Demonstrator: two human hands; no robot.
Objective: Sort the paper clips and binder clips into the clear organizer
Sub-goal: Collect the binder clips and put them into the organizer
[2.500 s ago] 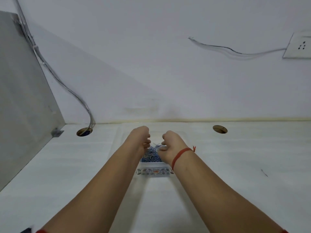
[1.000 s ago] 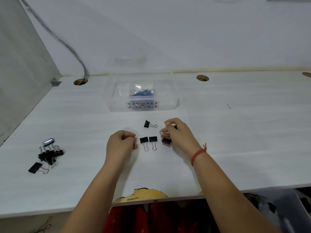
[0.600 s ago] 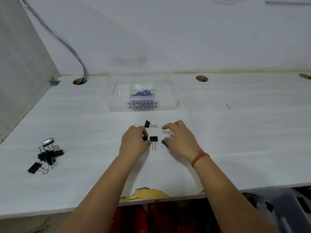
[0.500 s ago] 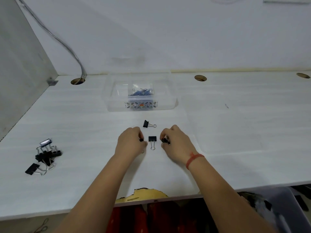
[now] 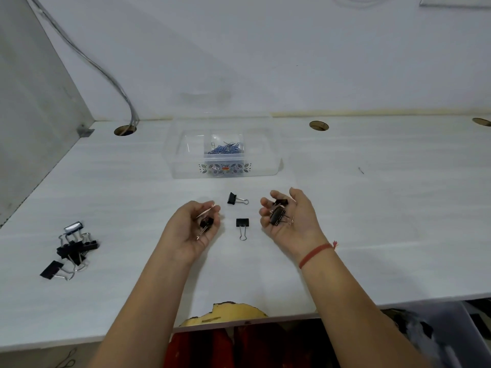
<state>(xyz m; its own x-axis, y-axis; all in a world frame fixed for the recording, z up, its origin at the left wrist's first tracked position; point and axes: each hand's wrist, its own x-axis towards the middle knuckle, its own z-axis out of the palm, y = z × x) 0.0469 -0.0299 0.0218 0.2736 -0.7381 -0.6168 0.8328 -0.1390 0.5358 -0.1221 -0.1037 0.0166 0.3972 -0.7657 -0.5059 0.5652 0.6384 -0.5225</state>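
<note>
The clear organizer [image 5: 186,166] stands at the back of the white desk, with blue paper clips [image 5: 225,149] in its middle compartment. My left hand [image 5: 186,235] is turned palm up, fingers curled round one small black binder clip [image 5: 206,223]. My right hand [image 5: 297,227] is also palm up and cupped, holding black binder clips [image 5: 276,215] in its curled fingers. Between the hands lie two loose binder clips, one [image 5: 242,223] near me and one [image 5: 235,199] closer to the organizer. A pile of larger binder clips [image 5: 73,247] lies at the left.
A grey partition [image 5: 32,107] closes the left side, and a cable [image 5: 106,73] runs down into a desk hole [image 5: 125,130]. Another hole [image 5: 318,125] lies at the back right. The desk's front edge has a chipped spot [image 5: 225,312].
Both hands went from palm down, pinching clips on the desk, to lifted and palm up with clips in them. Two clips still lie between them.
</note>
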